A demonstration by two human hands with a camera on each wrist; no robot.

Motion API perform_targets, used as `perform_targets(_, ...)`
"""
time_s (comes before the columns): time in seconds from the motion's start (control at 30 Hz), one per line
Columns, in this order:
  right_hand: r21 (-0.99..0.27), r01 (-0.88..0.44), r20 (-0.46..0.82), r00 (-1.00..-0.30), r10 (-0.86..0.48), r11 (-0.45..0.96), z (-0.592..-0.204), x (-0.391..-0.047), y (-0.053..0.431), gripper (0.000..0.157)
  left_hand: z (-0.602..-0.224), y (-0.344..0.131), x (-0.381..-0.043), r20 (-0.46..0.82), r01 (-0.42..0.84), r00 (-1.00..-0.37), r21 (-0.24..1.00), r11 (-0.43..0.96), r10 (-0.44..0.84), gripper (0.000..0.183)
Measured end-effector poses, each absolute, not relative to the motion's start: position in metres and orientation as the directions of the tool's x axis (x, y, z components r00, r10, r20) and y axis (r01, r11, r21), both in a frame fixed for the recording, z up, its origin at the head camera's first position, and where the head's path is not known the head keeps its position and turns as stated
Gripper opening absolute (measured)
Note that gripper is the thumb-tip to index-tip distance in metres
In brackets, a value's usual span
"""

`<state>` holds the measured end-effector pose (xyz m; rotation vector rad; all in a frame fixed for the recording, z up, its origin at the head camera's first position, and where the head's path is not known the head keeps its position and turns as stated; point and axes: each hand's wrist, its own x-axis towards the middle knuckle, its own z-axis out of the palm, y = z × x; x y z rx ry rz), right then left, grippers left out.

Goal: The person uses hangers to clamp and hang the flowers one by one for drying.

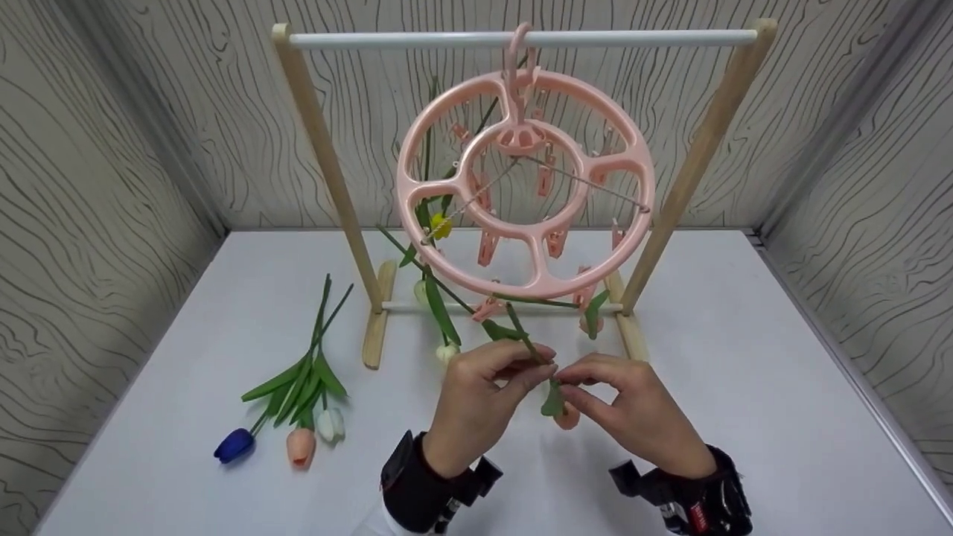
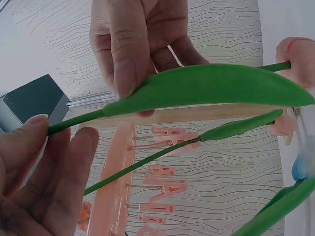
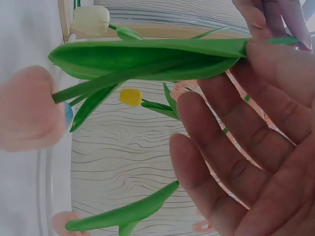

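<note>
We see both hands at the near side of the pink clip hanger (image 1: 547, 286), lower than its ring, holding one peach tulip (image 1: 552, 402). The left hand (image 1: 482, 394) has a narrow grip, pinching the green stem; the grip of the right hand (image 1: 639, 406) is also narrow and pinches the same tulip at the base of its leaf. To the left of the hanger, a blue tulip (image 1: 234, 445), a second peach tulip (image 1: 301, 448) and a white tulip (image 1: 330, 425) lie on the bench (image 1: 782, 447). A yellow tulip (image 1: 441, 225) shows through the left part of the hanger.
</note>
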<state>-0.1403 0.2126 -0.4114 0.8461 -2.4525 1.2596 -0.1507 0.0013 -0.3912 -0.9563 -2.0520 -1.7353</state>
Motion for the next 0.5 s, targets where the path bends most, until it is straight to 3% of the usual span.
perform_targets(0.4, -0.646, -0.642, 0.47, -0.761, -0.448, 0.412, -0.413, -0.14, 0.211, 0.017, -0.391, 0.001, -0.15, 0.621, 0.638, -0.734, 0.769, -0.033, 0.276, 0.016)
perform_targets(0.5, -0.642, -0.617, 0.476, -0.786, -0.395, 0.455, -0.408, -0.142, 0.22, 0.015, -0.39, 0.0, -0.149, 0.601, 0.613, -0.75, 0.788, -0.052, 0.277, 0.015)
